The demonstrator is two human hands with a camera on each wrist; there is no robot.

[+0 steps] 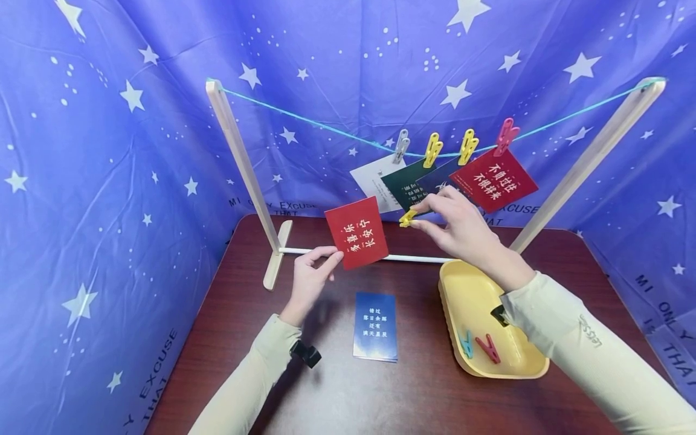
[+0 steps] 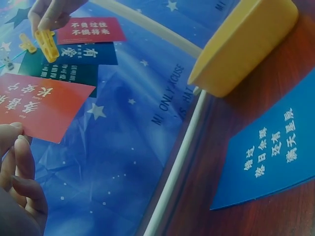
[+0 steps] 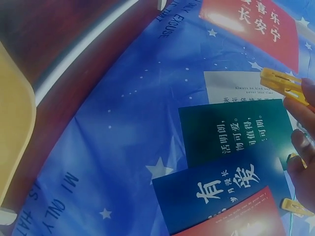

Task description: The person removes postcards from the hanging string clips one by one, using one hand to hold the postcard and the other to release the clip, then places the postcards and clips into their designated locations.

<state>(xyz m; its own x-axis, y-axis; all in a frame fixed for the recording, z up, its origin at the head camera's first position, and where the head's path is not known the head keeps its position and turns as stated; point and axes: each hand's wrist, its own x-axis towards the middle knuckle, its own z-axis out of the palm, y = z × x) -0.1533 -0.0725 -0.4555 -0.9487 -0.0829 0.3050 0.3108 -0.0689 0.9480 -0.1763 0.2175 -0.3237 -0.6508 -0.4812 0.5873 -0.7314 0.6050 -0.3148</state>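
My left hand [image 1: 311, 275] pinches a red card [image 1: 357, 232] with white writing by its lower left edge, below the left part of a turquoise line [image 1: 304, 118]. Between thumb and fingers, my right hand [image 1: 459, 223] holds a yellow clothespin [image 1: 406, 218], just right of that card. Pegged along the line are a white card [image 1: 370, 175], a green card [image 1: 402, 181], a dark blue card [image 3: 221, 189] and another red card [image 1: 492, 178]. A grey clothespin [image 1: 401, 146], two yellow ones and a pink clothespin [image 1: 507, 137] grip them. My right hand partly hides the dark blue card in the head view.
Blue cards [image 1: 375, 326] lie on the dark wooden table [image 1: 326, 386]. To their right a yellow basket [image 1: 447, 320] contains a turquoise clothespin [image 1: 466, 344] and a pink one. Two wooden posts [image 1: 239, 157] carry the line, joined low down by a white rod [image 1: 418, 258].
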